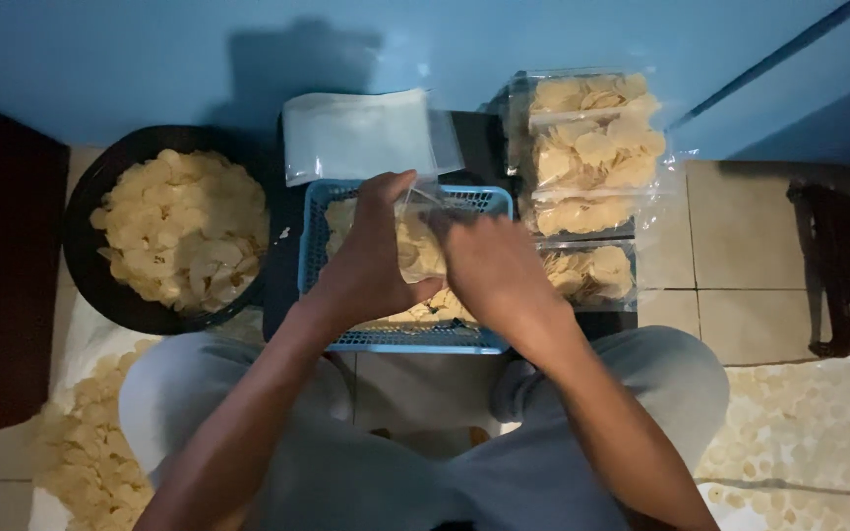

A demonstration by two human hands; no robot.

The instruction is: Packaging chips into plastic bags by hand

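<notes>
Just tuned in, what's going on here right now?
A seated person holds a clear plastic bag partly filled with pale chips over a blue basket. The left hand grips the bag's side; the right hand is at its opening. A black tub heaped with chips sits to the left, filled bags are stacked to the right, and empty bags lie behind the basket.

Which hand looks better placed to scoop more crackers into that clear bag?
Probably the right hand. The left hand holds the clear bag open over the blue basket, while the right sits at the bag's mouth, just above the crackers in the basket.
</notes>
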